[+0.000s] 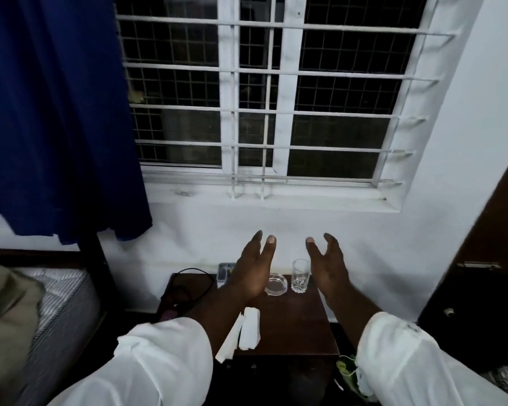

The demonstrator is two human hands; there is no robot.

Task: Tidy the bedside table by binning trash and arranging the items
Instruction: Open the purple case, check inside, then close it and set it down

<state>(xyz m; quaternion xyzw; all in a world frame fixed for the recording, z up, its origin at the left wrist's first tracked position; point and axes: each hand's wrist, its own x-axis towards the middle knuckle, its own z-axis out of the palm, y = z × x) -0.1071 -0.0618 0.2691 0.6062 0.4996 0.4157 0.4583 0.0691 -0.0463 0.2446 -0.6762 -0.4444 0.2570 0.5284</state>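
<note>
Left hand (254, 269) and right hand (326, 266) spread wide, holding nothing.

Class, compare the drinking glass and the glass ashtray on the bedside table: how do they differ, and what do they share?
The drinking glass is tall and narrow; the glass ashtray is low and wide. The drinking glass stands nearer the right hand, the ashtray beside the left hand. Both are clear glass, upright, at the back of the bedside table.

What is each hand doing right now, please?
Left hand: open, holding nothing.
Right hand: open, holding nothing.
</note>
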